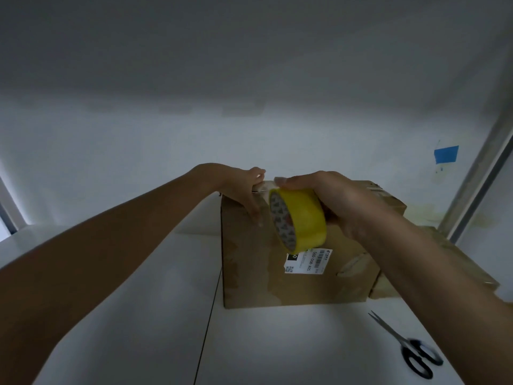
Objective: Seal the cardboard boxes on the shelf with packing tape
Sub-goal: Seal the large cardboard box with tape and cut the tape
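Head view: the left hand (247, 190) lies over the top front edge of the box (249, 273), near its left corner. The thumb lies flat down the front face and the fingers rest on the lid, loosely together and not pinching. I judge that it is steadying the box and pinning a tape end. A pale strip seems to run from under it toward the roll (302, 218), though it is too faint to be sure.

The yellow roll hangs just right of those fingers, almost touching them, against the upper front face with its core facing left. The right hand (333, 201) wraps it from above, fingers curled tight over the rim (a grip suited to pulling tape out along the edge).

A second box (458, 262) sits behind, toward the right edge of the shelf (277, 343). Scissors (413, 351) lie near the front right corner, well apart from both hands, probably ready for the cut.
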